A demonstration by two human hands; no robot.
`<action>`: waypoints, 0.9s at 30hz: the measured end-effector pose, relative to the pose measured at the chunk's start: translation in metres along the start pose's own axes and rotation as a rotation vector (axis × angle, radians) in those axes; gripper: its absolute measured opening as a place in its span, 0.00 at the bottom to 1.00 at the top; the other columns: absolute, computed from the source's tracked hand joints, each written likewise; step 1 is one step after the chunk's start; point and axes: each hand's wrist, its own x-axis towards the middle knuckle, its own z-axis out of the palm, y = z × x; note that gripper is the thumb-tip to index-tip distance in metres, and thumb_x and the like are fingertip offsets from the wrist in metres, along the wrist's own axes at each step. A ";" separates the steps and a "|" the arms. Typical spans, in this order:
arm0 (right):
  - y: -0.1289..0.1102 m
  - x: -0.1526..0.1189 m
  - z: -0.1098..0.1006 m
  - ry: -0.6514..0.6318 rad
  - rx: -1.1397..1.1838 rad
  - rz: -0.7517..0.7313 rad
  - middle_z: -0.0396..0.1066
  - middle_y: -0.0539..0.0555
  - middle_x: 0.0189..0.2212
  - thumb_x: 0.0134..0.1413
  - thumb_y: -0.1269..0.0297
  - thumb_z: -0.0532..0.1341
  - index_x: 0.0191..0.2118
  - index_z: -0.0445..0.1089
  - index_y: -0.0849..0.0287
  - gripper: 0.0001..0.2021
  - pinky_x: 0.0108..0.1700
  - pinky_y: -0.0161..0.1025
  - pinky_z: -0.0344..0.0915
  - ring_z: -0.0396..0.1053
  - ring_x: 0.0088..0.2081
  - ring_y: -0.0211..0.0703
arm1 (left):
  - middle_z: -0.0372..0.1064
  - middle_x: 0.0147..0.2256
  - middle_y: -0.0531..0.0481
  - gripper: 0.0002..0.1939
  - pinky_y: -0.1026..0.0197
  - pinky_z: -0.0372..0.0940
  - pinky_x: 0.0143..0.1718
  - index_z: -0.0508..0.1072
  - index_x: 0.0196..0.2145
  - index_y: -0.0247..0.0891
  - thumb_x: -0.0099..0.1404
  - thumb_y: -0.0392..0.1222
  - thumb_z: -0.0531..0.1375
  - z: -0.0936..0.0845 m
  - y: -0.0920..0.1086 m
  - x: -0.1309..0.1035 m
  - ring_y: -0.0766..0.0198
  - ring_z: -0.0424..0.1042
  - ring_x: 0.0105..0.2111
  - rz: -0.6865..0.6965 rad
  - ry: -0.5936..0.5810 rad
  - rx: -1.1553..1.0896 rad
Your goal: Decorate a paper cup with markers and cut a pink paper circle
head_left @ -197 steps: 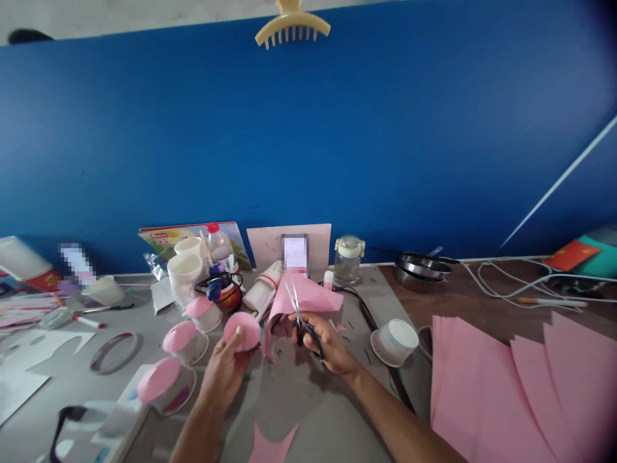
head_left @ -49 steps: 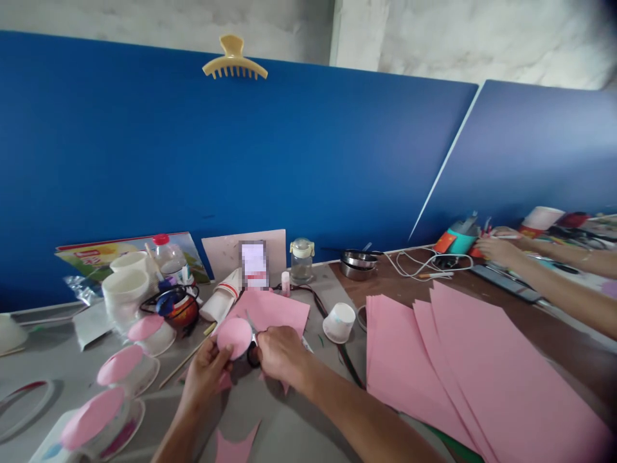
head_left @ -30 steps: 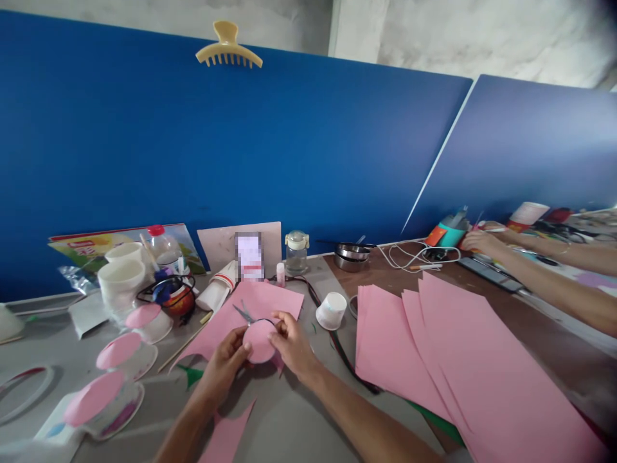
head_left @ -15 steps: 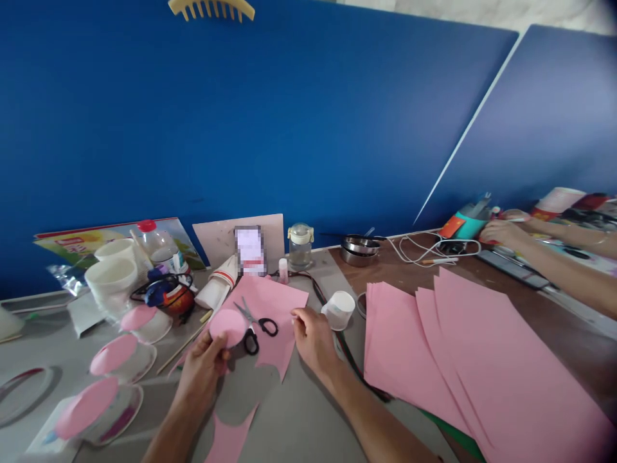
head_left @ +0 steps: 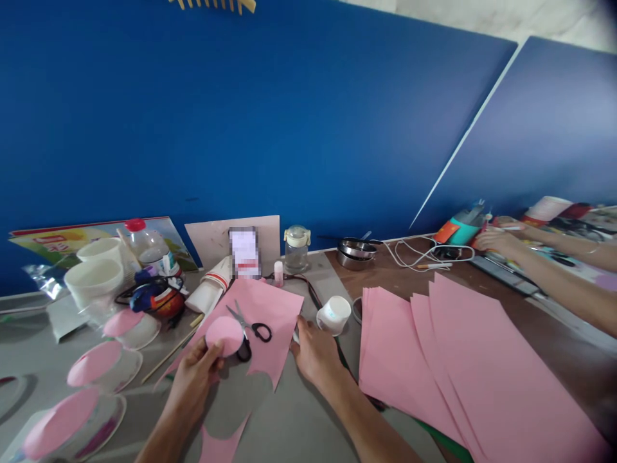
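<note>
My left hand (head_left: 195,373) pinches a pink paper circle (head_left: 224,335) by its lower edge, over a cut sheet of pink paper (head_left: 277,305). Open-bladed scissors (head_left: 247,325) with black handles lie on that sheet, right beside the circle and partly behind it. My right hand (head_left: 318,350) rests low at the sheet's right edge, thumb and forefinger curled around a small pale bit that I cannot make out. Just beyond that hand a white paper cup (head_left: 333,315) lies tipped. A curved pink scrap (head_left: 224,440) lies between my forearms.
Paper cups topped with pink circles (head_left: 94,363) line the left. A phone (head_left: 245,251), a glue stick (head_left: 278,273) and a glass jar (head_left: 297,249) stand at the back. Pink sheets (head_left: 463,360) are stacked at right. Another person's hand (head_left: 499,241) works at far right.
My right hand has lowered slightly and turned, its thumb and forefinger now closer to the table. My left hand still holds the circle. The whole view has shifted a little.
</note>
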 end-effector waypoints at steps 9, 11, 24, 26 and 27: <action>0.008 0.005 -0.002 -0.008 0.048 0.077 0.78 0.65 0.41 0.57 0.75 0.55 0.57 0.61 0.67 0.22 0.40 0.41 0.68 0.77 0.43 0.54 | 0.63 0.18 0.57 0.25 0.72 0.53 0.16 0.72 0.31 0.35 0.42 0.56 0.72 -0.002 0.000 0.002 0.73 0.58 0.17 -0.068 0.023 -0.048; 0.008 0.007 -0.002 0.018 0.089 0.105 0.78 0.64 0.41 0.57 0.75 0.55 0.58 0.60 0.68 0.22 0.41 0.39 0.68 0.77 0.44 0.52 | 0.64 0.19 0.57 0.26 0.72 0.54 0.16 0.73 0.32 0.35 0.43 0.56 0.73 -0.003 -0.001 0.003 0.73 0.58 0.18 -0.068 0.029 -0.055; 0.008 0.008 0.015 0.225 0.198 0.032 0.77 0.66 0.43 0.55 0.76 0.56 0.60 0.58 0.70 0.25 0.40 0.39 0.71 0.77 0.42 0.52 | 0.65 0.18 0.56 0.25 0.69 0.55 0.17 0.72 0.30 0.35 0.43 0.57 0.71 0.001 0.001 -0.001 0.70 0.61 0.18 -0.039 0.013 0.027; 0.010 0.008 0.018 0.349 0.283 -0.023 0.77 0.66 0.40 0.54 0.76 0.55 0.58 0.60 0.72 0.25 0.38 0.41 0.71 0.77 0.38 0.52 | 0.65 0.17 0.55 0.24 0.69 0.56 0.19 0.71 0.28 0.35 0.45 0.57 0.71 0.002 0.002 -0.004 0.70 0.61 0.18 -0.031 -0.008 0.066; 0.010 0.008 0.019 0.438 0.351 -0.066 0.77 0.66 0.39 0.55 0.75 0.54 0.58 0.61 0.72 0.23 0.36 0.41 0.71 0.77 0.36 0.50 | 0.66 0.17 0.54 0.23 0.69 0.55 0.18 0.70 0.28 0.35 0.46 0.57 0.70 0.003 0.002 -0.005 0.70 0.61 0.18 -0.018 -0.009 0.074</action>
